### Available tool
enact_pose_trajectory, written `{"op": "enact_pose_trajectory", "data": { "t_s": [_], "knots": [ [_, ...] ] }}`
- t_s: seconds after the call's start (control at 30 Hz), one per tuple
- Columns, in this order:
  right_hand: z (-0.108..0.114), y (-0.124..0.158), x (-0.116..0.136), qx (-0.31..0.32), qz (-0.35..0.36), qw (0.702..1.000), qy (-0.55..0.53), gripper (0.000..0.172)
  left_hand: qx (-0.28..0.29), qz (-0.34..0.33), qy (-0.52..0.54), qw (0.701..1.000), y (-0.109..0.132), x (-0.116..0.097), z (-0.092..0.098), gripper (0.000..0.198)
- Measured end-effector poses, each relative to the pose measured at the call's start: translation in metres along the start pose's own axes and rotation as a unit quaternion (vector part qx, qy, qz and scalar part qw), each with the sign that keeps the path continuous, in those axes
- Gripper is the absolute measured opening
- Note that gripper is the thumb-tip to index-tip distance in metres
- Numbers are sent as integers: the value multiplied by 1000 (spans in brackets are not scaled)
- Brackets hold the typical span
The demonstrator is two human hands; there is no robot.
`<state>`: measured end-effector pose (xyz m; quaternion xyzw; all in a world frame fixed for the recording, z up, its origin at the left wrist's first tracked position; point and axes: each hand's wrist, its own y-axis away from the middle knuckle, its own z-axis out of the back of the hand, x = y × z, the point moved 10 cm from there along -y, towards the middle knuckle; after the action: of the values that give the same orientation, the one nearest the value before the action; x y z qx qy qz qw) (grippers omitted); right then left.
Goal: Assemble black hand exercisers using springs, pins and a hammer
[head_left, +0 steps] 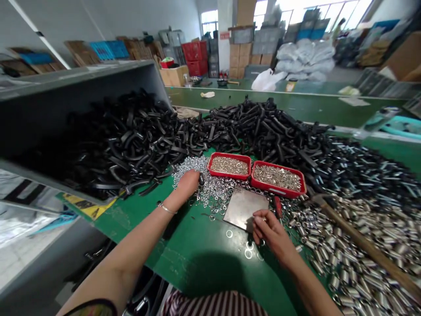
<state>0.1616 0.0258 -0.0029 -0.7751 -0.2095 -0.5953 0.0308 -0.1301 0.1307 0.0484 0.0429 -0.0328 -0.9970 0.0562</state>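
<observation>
A crowded storeroom of cartons, crates and white sacks fills the top of the frame, and below it a green table (197, 259) runs across the whole width. At the upper left a grey bin (82, 83) lies tipped on its side, spilling black curved parts (131, 140) in a heap that runs on across the middle of the picture. Just left of centre the left hand (187, 182), a thin bracelet (166, 209) on its wrist, rests on a spread of silver rings (215, 193). Its fingers are curled downward with a small dark piece at their tips, but whether they grip it cannot be told. Behind the rings two red trays (251, 172) stand side by side, touching, each filled with small metal pieces. In front of them a flat metal plate (245, 208) lies on the table. At its lower right corner the right hand (271, 228) has its fingertips pressed together; what they pinch is too small to tell. A few loose rings (248, 252) lie just under this hand. Further right a hammer (362, 241) with a wooden handle lies across a pile of metal sleeves (355, 281) in the lower right of the frame.
</observation>
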Motion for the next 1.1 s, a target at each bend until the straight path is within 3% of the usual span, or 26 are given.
{"op": "enact_pose_trajectory", "data": {
  "t_s": [0.1,0.23,0.4,0.53,0.7,0.97,1.1],
  "knots": [
    [-14,5,-15,8,-28,998,-56,33,19,1,-18,1000,-14,14,-14,30],
    [-21,10,-24,1,-74,986,-148,31,28,0,-31,999,-11,18,-24,28],
    [-18,4,-29,-6,-99,960,-262,27,22,42,-26,999,-10,41,-22,26],
    [-15,-1,-34,-20,-91,953,-288,23,-8,55,22,998,-13,49,-13,24],
    [-11,-7,-30,-13,-57,962,-266,21,-45,71,82,993,-18,42,-7,20],
    [-3,-7,-31,-20,-35,974,-224,21,-97,29,248,963,-20,18,-4,12],
    [-1,-9,-29,-28,-28,984,-172,24,-75,31,377,922,-1,-4,-1,26]
  ]
}}
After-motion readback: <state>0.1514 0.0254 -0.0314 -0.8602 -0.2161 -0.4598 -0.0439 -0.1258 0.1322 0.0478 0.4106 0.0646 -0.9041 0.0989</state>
